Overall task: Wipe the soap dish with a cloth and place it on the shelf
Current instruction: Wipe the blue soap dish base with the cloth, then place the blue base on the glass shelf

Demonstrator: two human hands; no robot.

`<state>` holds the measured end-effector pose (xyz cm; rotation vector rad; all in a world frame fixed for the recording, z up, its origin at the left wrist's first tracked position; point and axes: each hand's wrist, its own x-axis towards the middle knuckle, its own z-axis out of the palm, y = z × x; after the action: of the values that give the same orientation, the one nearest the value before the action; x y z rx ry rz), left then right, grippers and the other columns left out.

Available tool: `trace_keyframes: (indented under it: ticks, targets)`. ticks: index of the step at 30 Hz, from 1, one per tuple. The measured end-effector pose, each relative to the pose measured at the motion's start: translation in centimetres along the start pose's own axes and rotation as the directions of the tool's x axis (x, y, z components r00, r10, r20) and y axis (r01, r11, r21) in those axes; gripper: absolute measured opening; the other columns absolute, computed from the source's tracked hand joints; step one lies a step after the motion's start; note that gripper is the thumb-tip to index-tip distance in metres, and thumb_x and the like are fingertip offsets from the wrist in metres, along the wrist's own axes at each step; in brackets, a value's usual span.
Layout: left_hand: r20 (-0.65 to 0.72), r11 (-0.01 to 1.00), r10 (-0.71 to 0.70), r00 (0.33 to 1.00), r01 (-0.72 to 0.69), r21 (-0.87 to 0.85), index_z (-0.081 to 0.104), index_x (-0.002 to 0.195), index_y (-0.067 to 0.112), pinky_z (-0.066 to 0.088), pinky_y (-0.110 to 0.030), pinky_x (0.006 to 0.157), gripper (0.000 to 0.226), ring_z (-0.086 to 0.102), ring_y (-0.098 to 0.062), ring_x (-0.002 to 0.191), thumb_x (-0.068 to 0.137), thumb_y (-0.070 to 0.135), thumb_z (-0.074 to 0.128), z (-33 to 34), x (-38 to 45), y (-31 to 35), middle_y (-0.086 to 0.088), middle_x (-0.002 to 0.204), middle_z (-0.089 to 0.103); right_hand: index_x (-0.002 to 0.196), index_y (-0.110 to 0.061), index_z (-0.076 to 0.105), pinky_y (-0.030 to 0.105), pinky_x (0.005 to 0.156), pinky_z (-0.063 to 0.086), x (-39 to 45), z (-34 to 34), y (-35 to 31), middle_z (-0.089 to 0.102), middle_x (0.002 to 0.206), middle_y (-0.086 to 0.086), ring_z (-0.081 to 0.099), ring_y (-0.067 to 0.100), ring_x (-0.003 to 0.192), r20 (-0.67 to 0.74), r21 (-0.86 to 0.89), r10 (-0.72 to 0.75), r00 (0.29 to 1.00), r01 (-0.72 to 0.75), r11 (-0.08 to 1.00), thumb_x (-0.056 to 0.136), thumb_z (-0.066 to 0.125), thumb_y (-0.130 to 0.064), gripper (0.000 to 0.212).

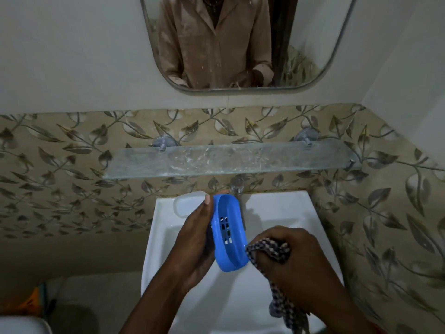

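Note:
My left hand (196,239) holds a blue slotted soap dish (230,233) on edge above the white sink (320,239), its hollow side turned to the right. My right hand (293,259) is closed on a bunched checked cloth (267,249), which touches the dish's lower right rim; the loose end of the cloth hangs down below my wrist. A glass shelf (228,160) is fixed to the tiled wall above the sink and has nothing on it.
A translucent white lid or box (186,203) rests on the sink's back left corner, behind my left hand. A tap (237,185) juts out just under the shelf. A mirror (240,44) hangs above. An orange item (31,302) lies at the lower left.

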<state>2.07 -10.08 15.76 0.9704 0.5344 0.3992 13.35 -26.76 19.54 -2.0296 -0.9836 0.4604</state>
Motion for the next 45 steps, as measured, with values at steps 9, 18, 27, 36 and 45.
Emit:
trace_keyframes:
  ticks: [9,18,27,36,45]
  targets:
    - [-0.006,0.957,0.282,0.959,-0.282,-0.072,0.069,0.129,0.008,0.059,-0.038,0.096,0.080,0.071,-0.027,0.112,0.064,0.043,0.096,0.1,2.3,2.6,-0.015,0.119,0.074,0.080,-0.036,0.080,0.020,0.064,0.057,0.2,-1.3,1.1,0.080,0.074,-0.010,0.076,0.002,0.070,0.054,0.255,0.207,0.977,-0.214,0.943,0.058,0.083,-0.036,0.022]
    - [0.072,0.765,0.515,0.854,-0.496,0.410,0.069,0.127,0.024,0.062,-0.033,0.089,0.066,0.073,-0.017,0.112,0.065,0.035,0.091,-0.4,4.9,5.0,0.004,0.121,0.077,0.093,-0.036,0.080,0.013,0.062,0.055,5.4,-4.1,-2.0,0.080,0.078,-0.013,0.075,0.001,0.073,-0.072,0.257,-0.004,0.997,0.023,0.966,0.077,0.080,-0.011,0.030]
    - [0.233,0.176,0.562,0.794,-0.391,0.904,0.063,0.131,0.037,0.042,-0.019,0.082,0.084,0.054,-0.008,0.109,0.058,0.077,0.077,-2.4,9.8,9.9,0.017,0.121,0.062,0.138,-0.038,0.052,0.020,0.075,0.044,12.0,-2.1,-2.6,0.060,0.107,-0.017,0.056,0.000,0.093,-0.066,-0.091,0.018,0.998,-0.024,0.996,0.072,0.080,-0.027,0.072]
    - [0.182,0.091,0.475,0.861,-0.254,0.963,0.061,0.139,0.022,0.041,-0.055,0.105,0.096,0.046,-0.021,0.123,0.062,0.080,0.068,-3.4,12.4,10.4,0.002,0.127,0.062,0.156,-0.034,0.022,0.002,0.045,0.042,14.6,0.6,-1.8,0.063,0.092,-0.010,0.057,-0.007,0.066,0.016,-0.086,0.093,0.996,-0.091,0.992,0.077,0.077,-0.019,0.097]
    - [0.212,-0.038,0.458,0.863,-0.220,0.975,0.061,0.138,0.023,0.036,-0.052,0.106,0.096,0.047,-0.023,0.123,0.063,0.083,0.065,-4.2,12.8,9.9,0.002,0.129,0.063,0.159,-0.030,0.010,0.014,0.063,0.046,14.4,1.9,-1.2,0.063,0.113,-0.004,0.064,0.013,0.097,0.051,-0.070,0.162,0.985,-0.159,0.985,0.075,0.076,-0.015,0.108]
